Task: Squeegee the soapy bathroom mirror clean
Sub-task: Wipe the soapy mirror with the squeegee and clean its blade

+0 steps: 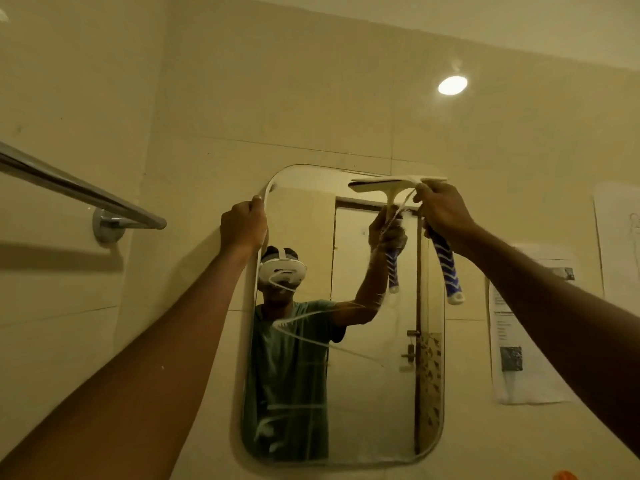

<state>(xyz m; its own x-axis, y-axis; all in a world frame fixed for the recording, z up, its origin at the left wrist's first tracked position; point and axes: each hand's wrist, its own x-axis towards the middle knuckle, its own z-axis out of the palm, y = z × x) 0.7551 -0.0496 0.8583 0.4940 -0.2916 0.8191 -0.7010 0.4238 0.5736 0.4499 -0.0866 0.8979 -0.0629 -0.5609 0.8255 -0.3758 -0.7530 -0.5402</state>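
Note:
A tall mirror (374, 393) with rounded corners hangs on the tiled wall, streaked with thin white soap lines across its middle and lower part. My right hand (445, 213) grips the blue-and-white handle of a squeegee (446, 271). Its white blade lies flat against the glass at the mirror's top right corner. My left hand (244, 225) is closed over the mirror's upper left edge. The mirror reflects a person wearing a headset and a green shirt, with the squeegee's reflection beside my right hand.
A chrome towel bar (83, 192) sticks out from the wall at left, level with the mirror's top. Paper sheets (523, 341) are taped to the wall right of the mirror. A round ceiling light (452, 85) glows above. An orange object (564, 475) peeks in at the bottom right.

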